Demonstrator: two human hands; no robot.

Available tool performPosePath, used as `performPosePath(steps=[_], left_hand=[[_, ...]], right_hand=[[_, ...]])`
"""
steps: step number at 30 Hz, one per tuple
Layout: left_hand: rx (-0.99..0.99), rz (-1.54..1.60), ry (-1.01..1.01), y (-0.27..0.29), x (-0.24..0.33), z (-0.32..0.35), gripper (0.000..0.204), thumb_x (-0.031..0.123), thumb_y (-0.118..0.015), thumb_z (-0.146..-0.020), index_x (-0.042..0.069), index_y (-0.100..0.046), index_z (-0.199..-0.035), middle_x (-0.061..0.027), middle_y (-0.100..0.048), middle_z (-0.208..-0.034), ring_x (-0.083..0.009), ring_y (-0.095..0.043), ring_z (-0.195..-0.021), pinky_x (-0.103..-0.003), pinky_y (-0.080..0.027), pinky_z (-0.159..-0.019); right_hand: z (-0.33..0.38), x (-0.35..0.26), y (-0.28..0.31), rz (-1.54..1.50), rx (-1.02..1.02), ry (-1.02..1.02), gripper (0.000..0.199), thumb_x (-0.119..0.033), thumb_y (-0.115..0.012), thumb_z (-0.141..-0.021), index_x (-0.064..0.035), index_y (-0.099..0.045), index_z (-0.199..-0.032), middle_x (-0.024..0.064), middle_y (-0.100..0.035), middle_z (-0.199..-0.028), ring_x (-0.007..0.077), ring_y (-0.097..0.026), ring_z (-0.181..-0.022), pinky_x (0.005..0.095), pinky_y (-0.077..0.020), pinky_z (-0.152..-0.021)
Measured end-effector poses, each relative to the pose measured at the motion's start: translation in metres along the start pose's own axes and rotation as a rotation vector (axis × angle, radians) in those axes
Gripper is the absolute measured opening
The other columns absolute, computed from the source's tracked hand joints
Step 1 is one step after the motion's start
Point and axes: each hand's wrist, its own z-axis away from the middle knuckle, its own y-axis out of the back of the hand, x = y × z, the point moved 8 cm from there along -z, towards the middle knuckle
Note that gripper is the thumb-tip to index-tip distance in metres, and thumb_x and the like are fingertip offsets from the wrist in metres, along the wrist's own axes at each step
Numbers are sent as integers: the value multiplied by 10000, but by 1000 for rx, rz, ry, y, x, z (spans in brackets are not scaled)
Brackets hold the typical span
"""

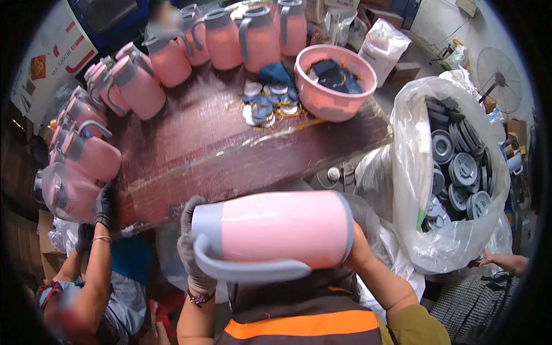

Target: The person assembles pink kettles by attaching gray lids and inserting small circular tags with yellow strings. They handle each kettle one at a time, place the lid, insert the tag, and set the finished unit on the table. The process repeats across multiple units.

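A pink jug (pixel 282 227) with a grey collar, grey base rim and grey handle (pixel 247 267) lies sideways in front of my body, held between both hands. My left hand (pixel 190 247), in a grey glove, is closed around the collar end on the left. At the base end, my right hand (pixel 357 244) holds the jug from the right; its fingers are hidden behind the base. Just beyond the jug is the near edge of a dark red wooden table (pixel 190 144). The jug is off the table, its handle toward me.
Several pink jugs (pixel 138 86) line the table's far and left sides. Grey discs (pixel 267 106) lie beside a pink basin (pixel 333 106) of dark pieces. A plastic bag (pixel 411 172) of grey lids stands right. A co-worker's gloved hand (pixel 103 210) is near the left jugs; another person's hand (pixel 489 257) is right.
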Motion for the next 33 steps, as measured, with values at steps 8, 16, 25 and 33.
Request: performPosePath(steps=[8,16,25,33], left_hand=[[-175,-380,498,29,-39,16,616,254,-709,-792,12,-457,-1300,-47,-548,-1204,-160,-501,-1096,-321,-375,-978],[-20,-531,-135,43,0,9,540,325,-669,-827,4,-507,-1230,-109,-555,-1198,-201,-555,-1069,-318,-442,-920],[196,-832,-304,54,42,19,359,199,-639,-765,3,-597,-1063,-66,-614,-966,-165,-609,-833,-292,-507,-730],[-84,-843,414,-10,-49,14,265,45,-607,-756,2,-604,-1018,-18,-585,-734,-79,-519,-477,-206,-397,-403]], right_hand=[[19,-48,-17,579,55,523,418,-60,-604,-850,8,-479,-1243,70,-580,-1066,154,-551,-1041,294,-435,-920],[-3,75,27,-56,-152,-64,403,-229,-462,-964,3,-501,-1291,115,-583,-1228,165,-585,-1038,329,-466,-877],[-41,63,82,211,20,-170,263,-291,-519,-915,-50,-607,-856,56,-627,-746,116,-609,-659,245,-461,-539],[22,222,367,1448,-88,-766,445,-366,-535,-904,-24,-565,-1188,182,-617,-1083,305,-623,-919,421,-505,-789]])
